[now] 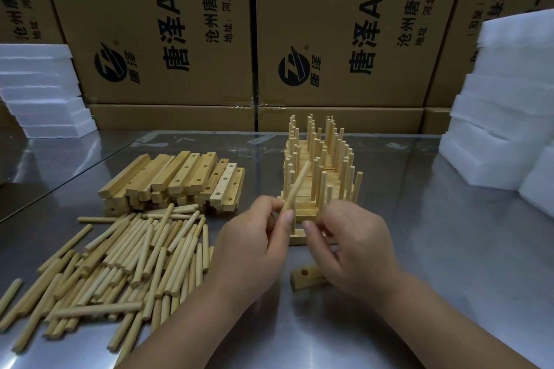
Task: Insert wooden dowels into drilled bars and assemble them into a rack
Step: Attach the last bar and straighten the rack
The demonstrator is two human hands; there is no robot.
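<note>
Head view: left hand (248,249) pinches a pale round wooden dowel (298,181), probably light, stiff and best held low; right hand (356,249) curled, grip unclear.

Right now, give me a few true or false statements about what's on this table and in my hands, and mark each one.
1. The left hand pinches a dowel in its fingers. True.
2. The loose dowel pile lies to the right of both hands. False: it lies to the left of them.
3. A drilled bar lies on the table, partly under the right hand. True.
4. The stacked bars behind the pile already carry dowels. False: their holes are empty. The bars with upright dowels stand in a row at the centre.
</note>
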